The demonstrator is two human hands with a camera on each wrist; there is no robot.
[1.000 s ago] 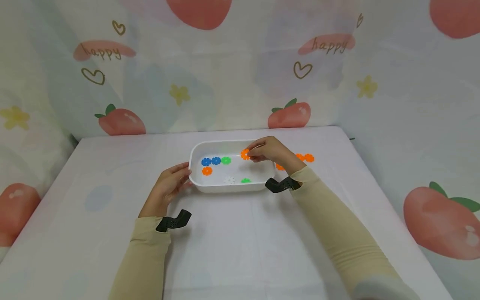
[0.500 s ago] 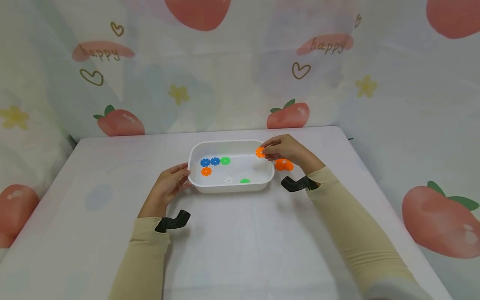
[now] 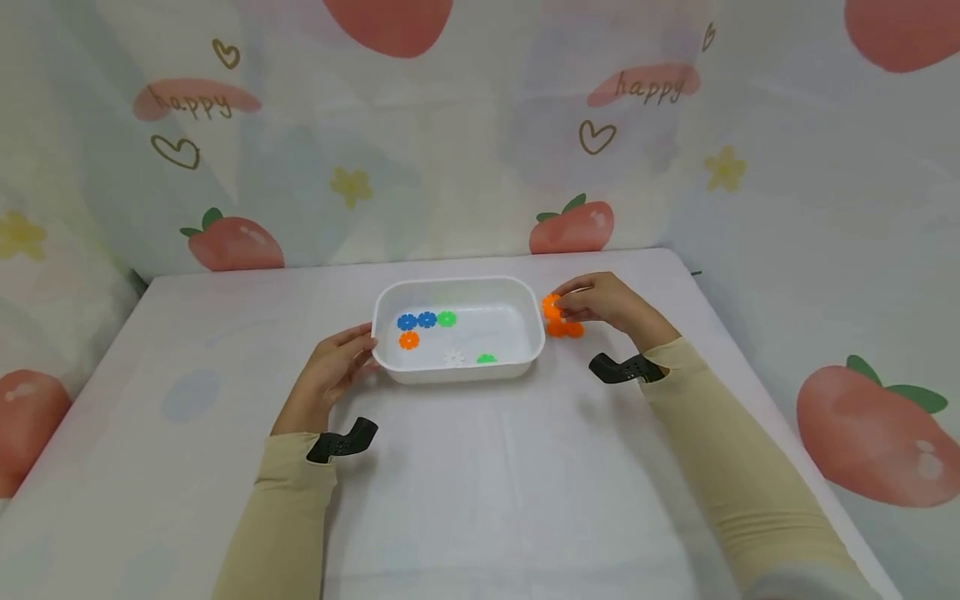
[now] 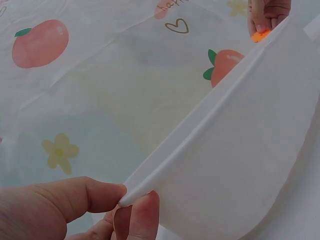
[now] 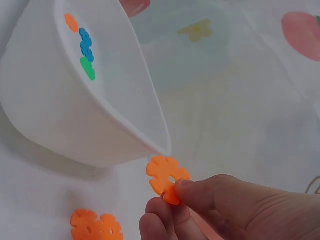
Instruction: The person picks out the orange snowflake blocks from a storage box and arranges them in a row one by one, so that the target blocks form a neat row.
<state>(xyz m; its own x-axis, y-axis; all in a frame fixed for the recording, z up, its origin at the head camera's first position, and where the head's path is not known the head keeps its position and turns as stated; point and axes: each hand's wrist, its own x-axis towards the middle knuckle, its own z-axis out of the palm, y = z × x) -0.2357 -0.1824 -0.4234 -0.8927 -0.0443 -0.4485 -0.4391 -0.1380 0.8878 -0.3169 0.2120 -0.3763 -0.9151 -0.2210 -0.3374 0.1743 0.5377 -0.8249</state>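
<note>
A white plastic tray (image 3: 457,375) stands on the table, its left rim pinched by my left hand (image 3: 322,375). The left wrist view has that thumb and fingers on the rim (image 4: 165,170). Just beyond the tray's right end, my right hand (image 3: 611,307) pinches an orange snowflake disc (image 5: 161,172). A second orange piece partly shows under the thumb; whether the two are joined I cannot tell. Below that hand, orange snowflake discs (image 3: 566,330) lie on the table. Inside the tray are blue discs (image 3: 417,321), a green disc (image 3: 447,318) and an orange disc (image 3: 408,340).
A white disc (image 3: 453,357) and another green disc (image 3: 487,358), partly hidden by the front wall, also lie in the tray. White cloth covers the table (image 3: 450,483). A printed fabric backdrop (image 3: 442,167) rises behind and at both sides.
My right hand has moved right, from over the tray to past its right end, keeping hold of the orange snowflake disc. The left hand stays on the rim.
</note>
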